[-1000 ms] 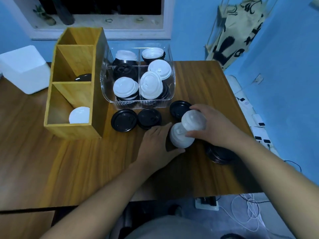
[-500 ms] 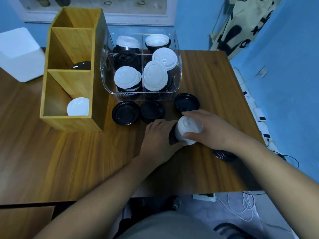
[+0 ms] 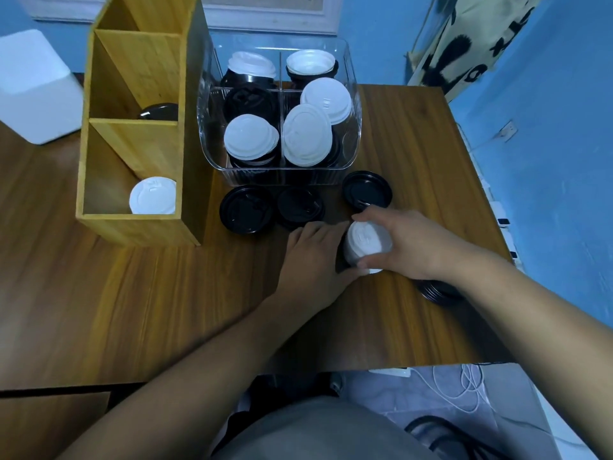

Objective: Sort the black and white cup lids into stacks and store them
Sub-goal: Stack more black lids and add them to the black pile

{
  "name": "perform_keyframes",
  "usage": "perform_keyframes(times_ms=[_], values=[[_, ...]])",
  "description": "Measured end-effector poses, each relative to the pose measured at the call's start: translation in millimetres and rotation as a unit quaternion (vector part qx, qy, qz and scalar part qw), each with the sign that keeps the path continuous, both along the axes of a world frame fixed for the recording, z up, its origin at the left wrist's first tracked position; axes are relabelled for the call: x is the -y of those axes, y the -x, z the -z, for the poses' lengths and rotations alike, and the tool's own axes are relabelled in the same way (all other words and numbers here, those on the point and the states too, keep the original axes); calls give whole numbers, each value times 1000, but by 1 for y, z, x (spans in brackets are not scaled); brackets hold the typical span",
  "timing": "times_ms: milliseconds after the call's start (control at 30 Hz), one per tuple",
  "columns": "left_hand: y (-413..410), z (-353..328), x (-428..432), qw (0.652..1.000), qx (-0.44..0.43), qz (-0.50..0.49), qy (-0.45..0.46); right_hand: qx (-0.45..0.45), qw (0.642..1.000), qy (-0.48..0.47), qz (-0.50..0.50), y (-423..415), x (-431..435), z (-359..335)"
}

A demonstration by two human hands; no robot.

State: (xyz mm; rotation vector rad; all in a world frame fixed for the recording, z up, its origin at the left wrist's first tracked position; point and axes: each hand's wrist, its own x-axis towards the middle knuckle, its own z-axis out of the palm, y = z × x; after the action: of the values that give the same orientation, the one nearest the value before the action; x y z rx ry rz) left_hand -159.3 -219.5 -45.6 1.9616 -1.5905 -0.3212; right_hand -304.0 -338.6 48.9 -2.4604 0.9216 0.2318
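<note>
The raised marks on the lids are too small to read. The right hand [image 3: 414, 244] curls round a short stack of white lids [image 3: 366, 244], domed and matte, just in front of the clear divided bin [image 3: 353, 104] on the wooden table [image 3: 132, 310]. The left hand [image 3: 311, 257] lies with straight fingers against that stack. The bin holds mixed white and black lids in its four sections. Three loose black lids [image 3: 247, 209] lie along its front wall. Left of the bin, a wooden organizer [image 3: 132, 227] holds a white lid [image 3: 153, 195] in its nearest compartment and a black lid [image 3: 159, 111] in the next.
</note>
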Motion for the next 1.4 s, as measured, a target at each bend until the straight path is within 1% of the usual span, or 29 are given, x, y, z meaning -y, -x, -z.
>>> perform_keyframes(times_ms=[100, 233, 300, 400, 533, 633, 733, 800, 867, 933, 1033, 1133, 1267, 1400], values=[[0, 0, 0, 1000, 3, 0, 0, -11, 1000, 12, -1, -3, -4, 1], [1, 0, -1, 1000, 13, -5, 8, -2, 1000, 0, 1, 1, -2, 3], [0, -1, -2, 1000, 24, 1, -6, -30, 999, 16, 9, 6, 8, -3], [1, -3, -3, 999, 30, 4, -33, -78, 995, 45, 45, 18, 33, -13], [3, -6, -3, 999, 33, 2, -36, -84, 990, 46, 102, 32, 67, -13], [3, -6, -3, 998, 51, 5, -36, -64, 991, 34, 115, 37, 82, -8], [3, -7, -4, 998, 55, 6, -29, -14, 992, 19, 124, 53, 82, -13], [4, -6, -5, 998, 58, 3, -26, 43, 988, 47, 142, 72, 63, -21], [4, -5, -4, 998, 61, 3, -26, 115, 972, 72, 192, 95, 27, -24], [4, -5, -3, 998, 62, 2, -28, 159, 955, 80, 237, 108, -12, -15], [5, -4, -2, 998, 61, 6, -29, 159, 955, 113, 225, 121, -39, 17], [5, -5, -2, 997, 73, 8, -33, 158, 950, 146, 228, 137, -25, 33], [6, -6, -1, 995, 94, 10, -39, 143, 942, 146, 266, 151, 15, 34], [8, -8, -3, 994, 103, 14, -38, 132, 949, 121, 261, 143, 54, 27]])
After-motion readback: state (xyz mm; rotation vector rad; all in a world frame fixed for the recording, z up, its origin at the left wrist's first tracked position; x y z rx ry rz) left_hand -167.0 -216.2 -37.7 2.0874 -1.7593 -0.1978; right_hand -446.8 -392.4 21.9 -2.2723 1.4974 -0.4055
